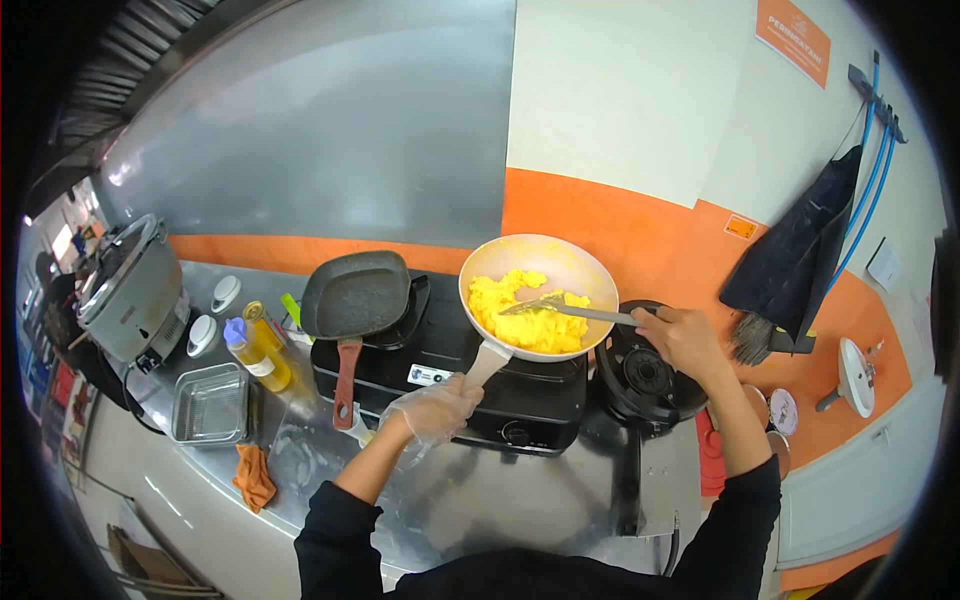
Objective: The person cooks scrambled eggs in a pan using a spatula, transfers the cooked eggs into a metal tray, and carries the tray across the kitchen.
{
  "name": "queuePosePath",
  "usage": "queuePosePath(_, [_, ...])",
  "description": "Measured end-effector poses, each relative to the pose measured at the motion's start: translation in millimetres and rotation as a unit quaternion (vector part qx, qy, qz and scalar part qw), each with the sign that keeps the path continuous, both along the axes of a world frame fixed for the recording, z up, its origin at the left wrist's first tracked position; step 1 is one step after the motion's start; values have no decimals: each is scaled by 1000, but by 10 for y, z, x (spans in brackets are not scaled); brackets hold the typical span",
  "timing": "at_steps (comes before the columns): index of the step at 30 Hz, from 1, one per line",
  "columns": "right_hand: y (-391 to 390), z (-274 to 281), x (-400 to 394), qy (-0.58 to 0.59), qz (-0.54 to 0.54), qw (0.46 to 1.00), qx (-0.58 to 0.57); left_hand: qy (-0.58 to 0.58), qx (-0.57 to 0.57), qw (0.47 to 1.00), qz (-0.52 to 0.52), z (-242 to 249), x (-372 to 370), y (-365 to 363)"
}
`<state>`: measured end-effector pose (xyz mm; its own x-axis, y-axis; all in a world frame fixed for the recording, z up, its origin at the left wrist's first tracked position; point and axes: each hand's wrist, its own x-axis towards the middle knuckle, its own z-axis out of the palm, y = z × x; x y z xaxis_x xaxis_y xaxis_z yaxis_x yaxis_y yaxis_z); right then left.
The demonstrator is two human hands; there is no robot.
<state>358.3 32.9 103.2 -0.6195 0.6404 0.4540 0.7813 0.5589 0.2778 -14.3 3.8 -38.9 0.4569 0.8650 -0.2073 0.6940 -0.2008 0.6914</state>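
Note:
My left hand (435, 408), in a clear plastic glove, is closed around the light handle (487, 366) of a pale frying pan (597, 262). Yellow scrambled egg (510, 312) lies in the pan, mostly toward its left and front. My right hand (682, 343) grips the grey handle of a spatula (590, 313), whose flat end rests in the egg. The pan is over the right side of a black stove (515, 431). On the stove's left side sits a dark square pan (357, 293) with a brown handle.
A black round burner (648, 372) stands right of the stove. Left are a yellow bottle (262, 368), a clear container (211, 405), an orange cloth (254, 478) and a large cooker (135, 300). A dark apron (795, 250) hangs at the right wall.

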Motion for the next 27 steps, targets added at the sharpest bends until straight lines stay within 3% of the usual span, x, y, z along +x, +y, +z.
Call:
queuePosePath(4, [-232, 412, -27, 23, 9, 1000, 11, -17, 31, 999, -7, -16, 4, -15])
queuePosePath(6, [-342, 650, -89, -45, -84, 995, 3, -15, 54, 998, -12, 135, 58, -48])
queuePosePath(8, [-401, 966, -128, -50, -120, 991, -29, -70, -197, 965, 155, 526, 199, -170])
queuePosePath(11, [-330, 1290, -139, -80, -132, 965, -211, -118, -228, 955, 146, 472, 170, -157])
queuePosePath(14, [-89, 1157, -295, -132, -122, 938, -298, -117, -237, 950, 166, 494, 189, -155])
queuePosePath(16, [123, 736, -394, -150, -93, 933, -312, -111, -233, 951, 168, 505, 202, -161])
queuePosePath(18, [111, 456, -659, -162, -210, 931, -249, -101, -229, 953, 171, 541, 211, -177])
queuePosePath(21, [189, 104, -854, -120, -239, 945, -187, -94, -218, 956, 173, 508, 175, -180])
queuePosePath(24, [424, -352, -807, -63, -239, 964, -102, -47, -50, 997, 20, 329, 120, -153])
queuePosePath(26, [263, -136, -736, -47, -230, 968, -91, -55, -187, 969, 155, 595, 216, -184])
queuePosePath(27, [122, 40, -724, -50, -235, 966, -92, -45, -117, 988, 93, 425, 150, -149])
